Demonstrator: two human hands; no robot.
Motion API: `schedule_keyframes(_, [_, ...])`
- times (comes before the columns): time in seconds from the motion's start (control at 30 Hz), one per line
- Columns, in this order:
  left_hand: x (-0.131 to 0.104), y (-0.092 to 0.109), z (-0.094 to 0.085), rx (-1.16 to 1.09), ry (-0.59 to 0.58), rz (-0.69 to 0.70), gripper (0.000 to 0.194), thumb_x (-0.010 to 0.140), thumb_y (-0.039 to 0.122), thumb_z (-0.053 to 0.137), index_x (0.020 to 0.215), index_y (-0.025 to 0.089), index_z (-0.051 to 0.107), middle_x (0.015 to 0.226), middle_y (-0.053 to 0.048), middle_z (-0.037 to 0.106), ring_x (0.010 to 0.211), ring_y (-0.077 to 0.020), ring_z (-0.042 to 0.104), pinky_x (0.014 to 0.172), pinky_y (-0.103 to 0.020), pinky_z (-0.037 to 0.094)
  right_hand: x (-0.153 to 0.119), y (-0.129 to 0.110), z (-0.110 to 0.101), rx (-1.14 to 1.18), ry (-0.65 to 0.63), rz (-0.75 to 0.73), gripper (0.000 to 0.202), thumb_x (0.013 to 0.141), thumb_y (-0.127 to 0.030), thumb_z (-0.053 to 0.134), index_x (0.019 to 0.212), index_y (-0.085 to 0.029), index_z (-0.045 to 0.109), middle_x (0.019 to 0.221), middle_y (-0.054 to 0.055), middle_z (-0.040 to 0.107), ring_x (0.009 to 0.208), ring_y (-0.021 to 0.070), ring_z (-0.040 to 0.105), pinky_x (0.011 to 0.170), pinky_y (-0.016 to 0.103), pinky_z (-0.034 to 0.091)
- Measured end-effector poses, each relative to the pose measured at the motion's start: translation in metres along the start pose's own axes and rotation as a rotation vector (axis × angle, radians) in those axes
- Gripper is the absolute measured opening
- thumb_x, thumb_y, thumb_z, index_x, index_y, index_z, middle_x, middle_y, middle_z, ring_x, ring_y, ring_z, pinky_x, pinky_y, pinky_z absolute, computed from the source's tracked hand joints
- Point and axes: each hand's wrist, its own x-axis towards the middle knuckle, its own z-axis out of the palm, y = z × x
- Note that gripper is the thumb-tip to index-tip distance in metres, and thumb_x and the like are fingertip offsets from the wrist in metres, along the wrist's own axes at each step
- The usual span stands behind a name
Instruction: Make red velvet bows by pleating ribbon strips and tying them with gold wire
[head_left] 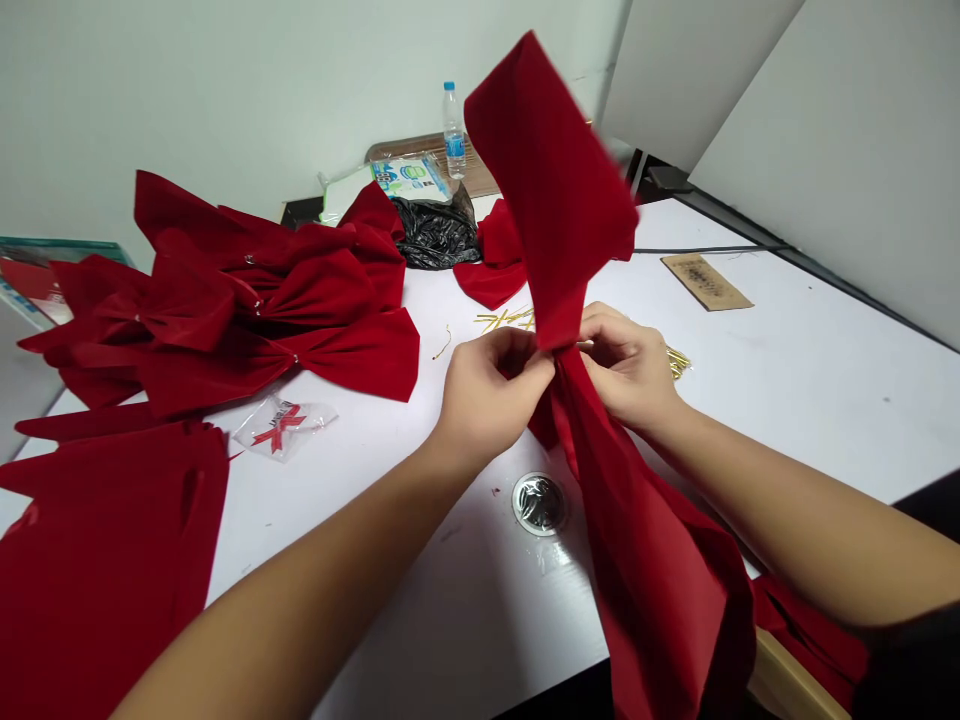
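A red velvet bow (551, 200) stands upright in front of me, gathered tight at its middle, with its lower part hanging past the table's front edge. My left hand (495, 390) pinches the gathered middle from the left, thumb forward. On the other side, my right hand (626, 365) has its fingers closed at the same gather; a small pale bit shows by its fingertips, perhaps the end of a tie. The fingers hide most of the gather. Gold twist ties (502, 320) lie behind my left hand, and a bundle of gold ties (677, 362) lies beside my right.
Finished red bows (300, 290) are heaped at the left, above stacked red fabric (105, 560). A clear plastic bag (285, 428), a round metal grommet (538, 504), a black plastic bag (435, 232), a water bottle (454, 135) and a cardboard piece (705, 281) are on the white table (817, 400).
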Motion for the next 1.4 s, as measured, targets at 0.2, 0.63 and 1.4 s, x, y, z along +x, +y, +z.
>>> schedule_keyframes(0.2, [0.010, 0.009, -0.009, -0.365, -0.271, -0.579, 0.028, 0.081, 0.023, 0.072, 0.063, 0.018, 0.051, 0.059, 0.002, 0.046, 0.045, -0.0061, 0.035, 0.038, -0.020, 0.017, -0.001, 0.001, -0.004, -0.056, -0.049, -0.093, 0.010, 0.089, -0.030, 0.075, 0.086, -0.021, 0.072, 0.089, 0.006, 0.070, 0.082, 0.0168, 0.065, 0.074, 0.030, 0.054])
schedule_keyframes(0.63, [0.005, -0.010, -0.023, 0.724, 0.006, 0.856, 0.014, 0.099, 0.021, 0.063, 0.105, 0.018, 0.076, 0.099, -0.005, 0.076, 0.086, -0.0147, 0.072, 0.076, -0.024, 0.056, 0.005, -0.014, -0.002, 0.311, -0.027, 0.478, 0.041, 0.069, -0.055, 0.090, 0.078, -0.020, 0.071, 0.081, 0.001, 0.068, 0.071, 0.0130, 0.061, 0.069, 0.025, 0.053])
schedule_keyframes(1.4, [0.010, -0.013, -0.033, 0.820, -0.053, 0.898, 0.016, 0.097, 0.022, 0.059, 0.095, 0.020, 0.075, 0.090, -0.005, 0.076, 0.081, -0.0164, 0.069, 0.075, -0.028, 0.051, 0.006, -0.008, 0.002, 0.270, -0.139, 0.458, 0.041, 0.069, -0.052, 0.090, 0.073, -0.017, 0.070, 0.072, 0.001, 0.068, 0.067, 0.0128, 0.062, 0.065, 0.025, 0.055])
